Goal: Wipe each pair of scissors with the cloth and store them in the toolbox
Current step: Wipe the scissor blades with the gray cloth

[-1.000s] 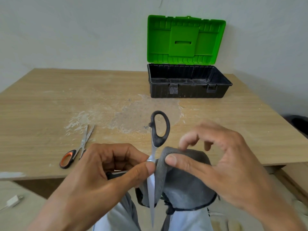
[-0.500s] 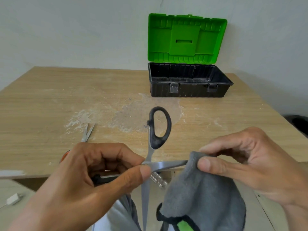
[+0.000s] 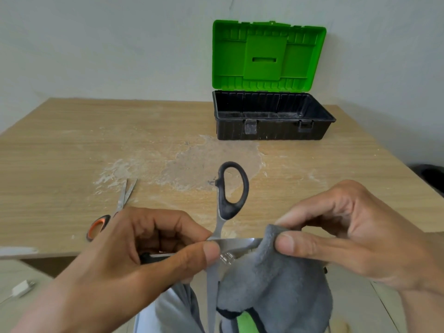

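My left hand (image 3: 134,260) pinches black-handled scissors (image 3: 231,191) at their pivot, blades spread wide: one handle loop points up, one blade hangs down, the other blade runs right. My right hand (image 3: 348,239) pinches a grey cloth (image 3: 276,284) around the tip of that horizontal blade; the cloth hangs below over my lap. A second pair, orange-handled scissors (image 3: 108,212), lies on the wooden table (image 3: 72,152) at the left, partly hidden by my left hand. The toolbox (image 3: 271,131), black with a green lid standing open, sits at the back right.
A pale worn patch marks the table's middle. The wall stands right behind the toolbox. A white charger plug (image 3: 21,288) lies on the floor at lower left. A dark object (image 3: 430,176) sits beyond the table's right edge.
The cloth slid off the vertical blade to the right and now wraps the tip of the horizontal blade. My right hand moved right, then slightly back in.
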Demonstrator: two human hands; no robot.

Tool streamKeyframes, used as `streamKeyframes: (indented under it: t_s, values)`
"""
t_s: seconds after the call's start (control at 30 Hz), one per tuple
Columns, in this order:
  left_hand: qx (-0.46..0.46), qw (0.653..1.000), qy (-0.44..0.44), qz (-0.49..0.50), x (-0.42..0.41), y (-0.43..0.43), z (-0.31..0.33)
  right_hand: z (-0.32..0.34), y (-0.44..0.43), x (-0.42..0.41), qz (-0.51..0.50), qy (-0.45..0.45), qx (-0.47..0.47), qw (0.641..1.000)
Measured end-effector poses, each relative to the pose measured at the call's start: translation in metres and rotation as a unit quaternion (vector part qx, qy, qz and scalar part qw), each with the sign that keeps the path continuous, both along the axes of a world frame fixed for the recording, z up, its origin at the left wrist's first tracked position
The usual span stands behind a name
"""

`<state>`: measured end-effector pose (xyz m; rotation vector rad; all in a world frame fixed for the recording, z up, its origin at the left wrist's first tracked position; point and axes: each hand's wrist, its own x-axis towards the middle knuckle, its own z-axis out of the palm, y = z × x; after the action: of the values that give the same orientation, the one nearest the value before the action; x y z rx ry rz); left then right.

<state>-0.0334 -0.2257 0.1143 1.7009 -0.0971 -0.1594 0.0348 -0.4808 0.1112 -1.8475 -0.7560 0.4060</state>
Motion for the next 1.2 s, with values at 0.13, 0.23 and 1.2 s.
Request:
streamKeyframes:
  t_s: [0.13, 0.23, 1.2]
  values:
    - [-0.019, 1.000, 0.024, -0.004, 0.002, 0.005, -0.004, 0.000, -0.008, 0.000, -0.005, 0.002, 0.018, 1.000]
    - [-0.019, 0.999, 0.025, 0.007, 0.002, 0.008, -0.007, 0.001, -0.013, -0.001, -0.013, 0.007, 0.030, 0.999]
    - [-0.107, 0.992, 0.057, 0.036, 0.004, 0.014, -0.015, 0.013, -0.037, 0.001, -0.107, -0.066, 0.041, 0.991]
